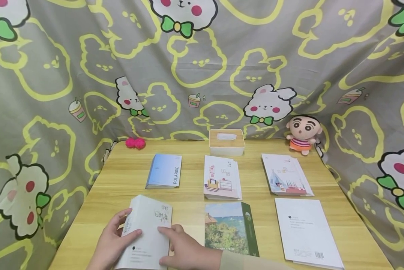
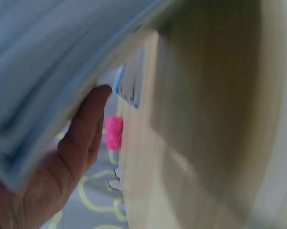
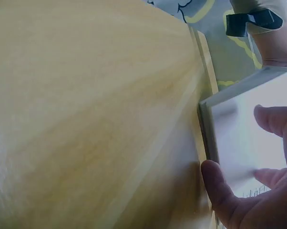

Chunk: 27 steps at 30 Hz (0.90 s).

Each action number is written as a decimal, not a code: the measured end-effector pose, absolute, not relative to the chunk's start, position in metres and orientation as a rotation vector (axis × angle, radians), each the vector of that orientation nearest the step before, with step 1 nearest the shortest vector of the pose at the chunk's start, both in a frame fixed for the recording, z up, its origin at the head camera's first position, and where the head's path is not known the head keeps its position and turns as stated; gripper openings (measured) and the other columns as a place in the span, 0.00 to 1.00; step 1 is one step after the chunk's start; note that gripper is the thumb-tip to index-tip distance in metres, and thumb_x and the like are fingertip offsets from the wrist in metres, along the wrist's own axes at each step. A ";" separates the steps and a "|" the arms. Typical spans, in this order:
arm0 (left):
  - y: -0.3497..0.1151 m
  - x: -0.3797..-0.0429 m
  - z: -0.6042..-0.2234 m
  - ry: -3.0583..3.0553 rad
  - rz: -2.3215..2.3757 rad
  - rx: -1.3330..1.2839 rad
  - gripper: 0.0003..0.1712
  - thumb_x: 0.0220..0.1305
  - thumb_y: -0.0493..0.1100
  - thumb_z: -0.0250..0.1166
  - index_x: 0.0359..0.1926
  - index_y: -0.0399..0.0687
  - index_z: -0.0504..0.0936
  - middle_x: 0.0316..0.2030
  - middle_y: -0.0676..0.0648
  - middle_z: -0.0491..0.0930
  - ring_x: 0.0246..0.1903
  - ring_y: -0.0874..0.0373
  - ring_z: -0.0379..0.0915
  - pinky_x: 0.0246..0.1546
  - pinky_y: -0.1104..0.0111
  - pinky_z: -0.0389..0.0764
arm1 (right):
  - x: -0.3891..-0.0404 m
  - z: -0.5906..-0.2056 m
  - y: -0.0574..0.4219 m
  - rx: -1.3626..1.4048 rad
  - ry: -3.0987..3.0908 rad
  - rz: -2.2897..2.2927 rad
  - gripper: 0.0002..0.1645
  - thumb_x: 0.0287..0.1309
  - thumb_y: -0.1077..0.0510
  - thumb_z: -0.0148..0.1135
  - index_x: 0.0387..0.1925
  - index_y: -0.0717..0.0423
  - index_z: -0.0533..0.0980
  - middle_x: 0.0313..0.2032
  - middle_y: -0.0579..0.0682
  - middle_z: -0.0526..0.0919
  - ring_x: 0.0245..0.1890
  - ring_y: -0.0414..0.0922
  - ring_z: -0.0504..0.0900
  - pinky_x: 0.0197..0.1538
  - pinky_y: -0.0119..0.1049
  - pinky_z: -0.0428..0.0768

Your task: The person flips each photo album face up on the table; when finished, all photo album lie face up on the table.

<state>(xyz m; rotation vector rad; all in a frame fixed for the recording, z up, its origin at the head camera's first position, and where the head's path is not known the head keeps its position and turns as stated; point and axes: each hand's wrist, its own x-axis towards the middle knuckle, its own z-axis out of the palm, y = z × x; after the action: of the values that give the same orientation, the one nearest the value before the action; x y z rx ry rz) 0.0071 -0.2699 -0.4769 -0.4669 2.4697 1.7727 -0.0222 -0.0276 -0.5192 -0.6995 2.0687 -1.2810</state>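
A white album with dark characters on its cover is at the front left of the wooden table. My left hand grips its left side, the thumb on the cover and the fingers along the spine. In the left wrist view the left hand is beside the blurred page edges of the album. My right hand rests on the right part of the cover, with thumb and index finger spread apart. In the right wrist view another finger of the right hand lies at the album's edge.
A green landscape album and another white album lie to the right. Behind are a blue album and two illustrated albums. A tissue box, pink pompoms and a doll stand along the curtain.
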 end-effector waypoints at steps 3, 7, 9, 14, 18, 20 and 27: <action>-0.278 0.003 -0.484 2.588 1.509 -0.523 0.46 0.61 0.41 0.79 0.76 0.37 0.67 0.65 0.26 0.73 0.47 0.43 0.84 0.40 0.58 0.88 | -0.024 -0.520 -0.027 -0.725 2.084 -1.222 0.50 0.62 0.53 0.77 0.81 0.42 0.63 0.69 0.52 0.64 0.35 0.33 0.72 0.36 0.28 0.77; -0.285 0.000 -0.496 2.684 1.215 -0.553 0.49 0.58 0.49 0.81 0.73 0.30 0.69 0.62 0.24 0.77 0.57 0.32 0.79 0.54 0.46 0.83 | -0.025 -0.520 -0.028 -0.767 2.152 -1.114 0.51 0.61 0.52 0.78 0.81 0.46 0.63 0.72 0.55 0.62 0.39 0.31 0.75 0.41 0.26 0.79; -0.286 -0.001 -0.500 2.695 1.150 -0.563 0.51 0.58 0.50 0.81 0.73 0.28 0.68 0.62 0.24 0.76 0.58 0.30 0.78 0.56 0.42 0.81 | -0.026 -0.520 -0.028 -0.788 2.188 -1.061 0.51 0.60 0.51 0.78 0.81 0.48 0.63 0.73 0.55 0.62 0.39 0.31 0.76 0.42 0.26 0.79; -0.283 -0.004 -0.500 2.702 1.112 -0.582 0.51 0.58 0.49 0.81 0.73 0.27 0.66 0.63 0.22 0.73 0.59 0.26 0.75 0.56 0.40 0.79 | -0.027 -0.518 -0.026 -0.819 2.253 -0.989 0.52 0.60 0.47 0.78 0.81 0.49 0.64 0.72 0.54 0.64 0.48 0.34 0.78 0.49 0.28 0.81; -0.276 -0.008 -0.495 2.782 1.011 -0.568 0.53 0.55 0.47 0.81 0.72 0.24 0.65 0.65 0.18 0.68 0.63 0.21 0.69 0.61 0.34 0.73 | -0.032 -0.509 -0.011 -0.856 2.286 -1.002 0.50 0.61 0.45 0.76 0.79 0.52 0.66 0.67 0.52 0.70 0.54 0.35 0.78 0.57 0.31 0.80; -0.268 -0.010 -0.491 2.859 0.949 -0.560 0.53 0.53 0.45 0.81 0.72 0.24 0.65 0.66 0.17 0.66 0.65 0.20 0.65 0.63 0.32 0.69 | -0.035 -0.502 0.003 -0.871 2.303 -1.039 0.48 0.62 0.46 0.76 0.78 0.53 0.67 0.64 0.51 0.74 0.52 0.36 0.78 0.55 0.32 0.80; -0.203 -0.019 -0.481 3.066 1.087 -0.323 0.43 0.55 0.37 0.77 0.71 0.33 0.71 0.69 0.27 0.69 0.67 0.27 0.66 0.67 0.33 0.67 | -0.046 -0.484 0.074 -0.784 2.394 -1.271 0.41 0.64 0.50 0.74 0.73 0.60 0.71 0.63 0.54 0.76 0.53 0.49 0.82 0.54 0.39 0.83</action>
<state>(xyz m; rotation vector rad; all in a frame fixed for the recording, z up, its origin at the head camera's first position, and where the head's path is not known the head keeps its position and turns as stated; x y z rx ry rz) -0.0191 -0.2028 -0.4810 -0.3228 3.0656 1.0872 -0.0456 0.0742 -0.4842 -0.7844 2.3943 -1.2707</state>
